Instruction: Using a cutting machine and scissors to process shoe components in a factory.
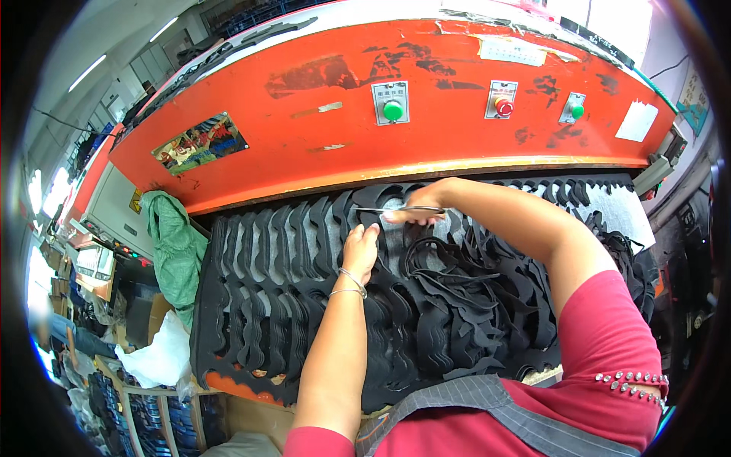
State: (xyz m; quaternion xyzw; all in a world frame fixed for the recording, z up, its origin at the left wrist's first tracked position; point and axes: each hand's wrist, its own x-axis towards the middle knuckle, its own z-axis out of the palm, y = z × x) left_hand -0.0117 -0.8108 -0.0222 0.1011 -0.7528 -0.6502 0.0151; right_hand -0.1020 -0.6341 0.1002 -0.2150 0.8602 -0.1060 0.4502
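Observation:
My right hand (pixel 422 206) is closed round a pair of scissors (pixel 373 209), its blades pointing left across the far part of the black sheet stack. Just nearer and to the left, my left hand (pixel 360 250) is curled with the thumb up, gripping the edge of a black strip (pixel 383 255); its fingertips are partly hidden. Under both hands lie thick layers of black cut sheet material (pixel 289 305) with rows of wavy slots, a grey surface showing through. Loose black offcuts (pixel 464 293) are heaped beside my right forearm.
Behind the stack stands an orange machine front (pixel 304 114) with a green button (pixel 392 111), a red button (pixel 504 107) and another green button (pixel 577 112). Green cloth (pixel 171 244) hangs at the left, above a white plastic bag (pixel 161 354). A person's leg (pixel 80 335) shows far left.

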